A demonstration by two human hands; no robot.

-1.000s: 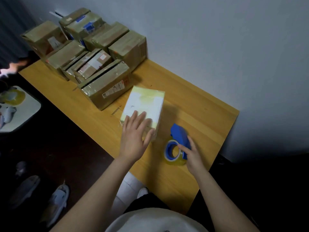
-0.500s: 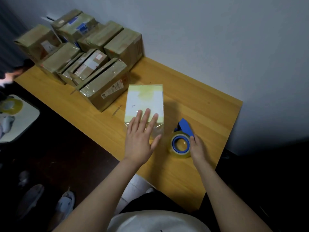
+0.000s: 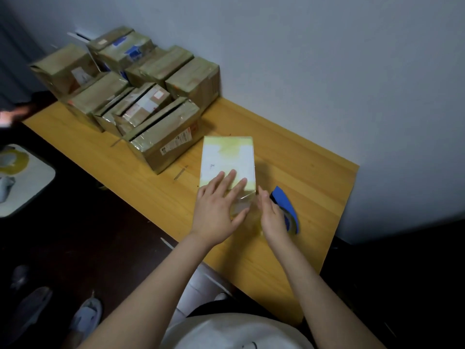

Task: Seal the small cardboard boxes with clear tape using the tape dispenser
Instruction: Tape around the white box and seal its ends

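Observation:
A small white box (image 3: 227, 157) with yellowish taped ends lies on the wooden table (image 3: 302, 177). My left hand (image 3: 217, 207) presses flat on its near end, fingers straight, over shiny clear tape. My right hand (image 3: 273, 217) is at the box's near right corner, fingers extended, in front of the blue tape dispenser (image 3: 286, 205), which stands on the table just right of the box and is partly hidden by that hand. Whether the right hand touches the dispenser or the tape I cannot tell.
Several taped brown cardboard boxes (image 3: 166, 137) are packed together at the table's far left against the wall. A white stool (image 3: 27, 182) with a tape roll stands at the left. Shoes (image 3: 85, 318) lie on the dark floor below.
My right hand left the dispenser's roll and moved left to the box's near right corner. The left hand stayed pressed on the box's near end.

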